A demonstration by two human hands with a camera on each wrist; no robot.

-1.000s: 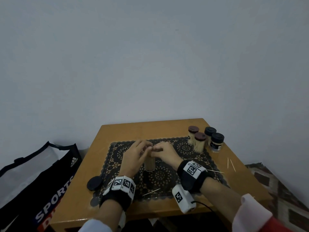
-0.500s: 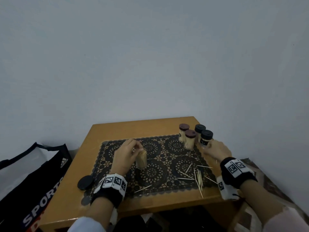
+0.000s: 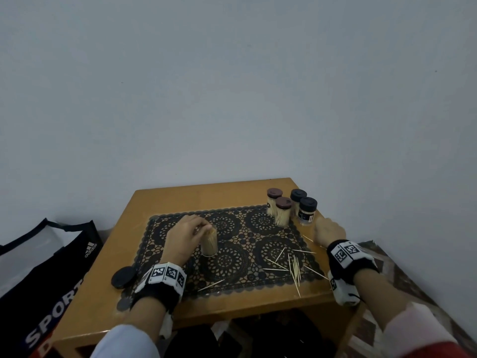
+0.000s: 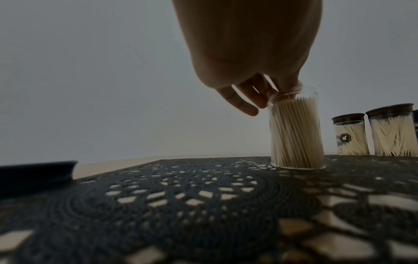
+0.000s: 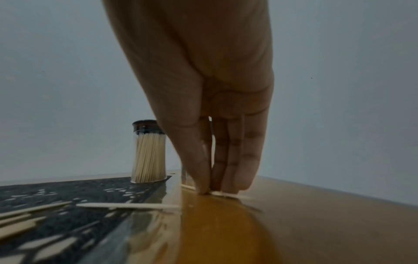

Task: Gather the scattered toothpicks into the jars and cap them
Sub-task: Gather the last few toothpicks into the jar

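An open clear jar [image 3: 209, 241] packed with toothpicks stands upright on the black lace mat [image 3: 240, 277]. My left hand [image 3: 185, 236] grips its rim from the left, and the left wrist view shows the fingertips [image 4: 260, 100] at the jar [image 4: 296, 132] mouth. My right hand [image 3: 329, 232] reaches down to the bare tabletop just in front of the capped jars [image 3: 282, 211]. There its thumb and fingers [image 5: 210, 192] pinch a toothpick [image 5: 226, 194] that lies flat on the wood. Several loose toothpicks [image 3: 295, 267] lie on the mat's right part. One more toothpick [image 3: 210, 285] lies near the mat's front edge.
A black lid [image 3: 124, 277] lies on the wooden table [image 3: 206, 195] left of the mat, also seen as the lid [image 4: 36, 175] in the left wrist view. A black sports bag [image 3: 51, 280] sits on the floor to the left. The wall stands close behind.
My right hand left the open jar's mouth and moved right to the tabletop by the capped jars. Loose toothpicks it hid now show on the mat. The left hand still holds the jar.
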